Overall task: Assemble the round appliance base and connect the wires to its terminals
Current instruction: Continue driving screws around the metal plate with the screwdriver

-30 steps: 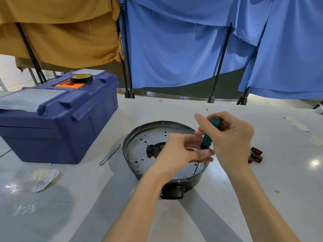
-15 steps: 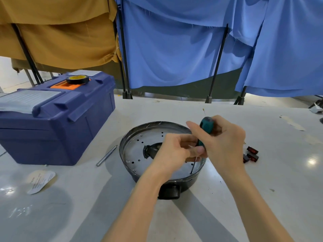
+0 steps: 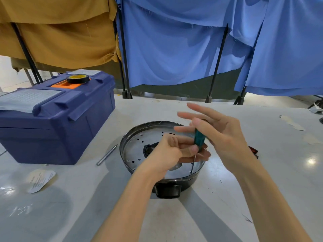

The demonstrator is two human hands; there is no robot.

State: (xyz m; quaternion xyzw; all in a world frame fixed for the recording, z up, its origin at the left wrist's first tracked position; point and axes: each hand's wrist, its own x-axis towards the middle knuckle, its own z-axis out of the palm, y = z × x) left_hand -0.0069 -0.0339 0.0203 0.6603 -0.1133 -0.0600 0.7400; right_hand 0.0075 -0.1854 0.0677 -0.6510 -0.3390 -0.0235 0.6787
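Screwdriver [image 3: 199, 139] | left hand [image 3: 167, 151] grip pinches it | right hand [image 3: 225, 137] splayed (thumb on handle)

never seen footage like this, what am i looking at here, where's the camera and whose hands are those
There is no machine here. A person wears a camera on the head, so this single picture looks forward and down at their own bare arms. On the white table sits a round appliance base, a black shell with a holed metal plate on top. The left hand pinches a green-handled screwdriver low on its handle, with the tip at a hole near the plate's edge. The right hand is beside the handle, fingers spread straight. Also on the table are a blue toolbox with a tape roll on its lid, a thin metal rod, a paper tag and small red parts.
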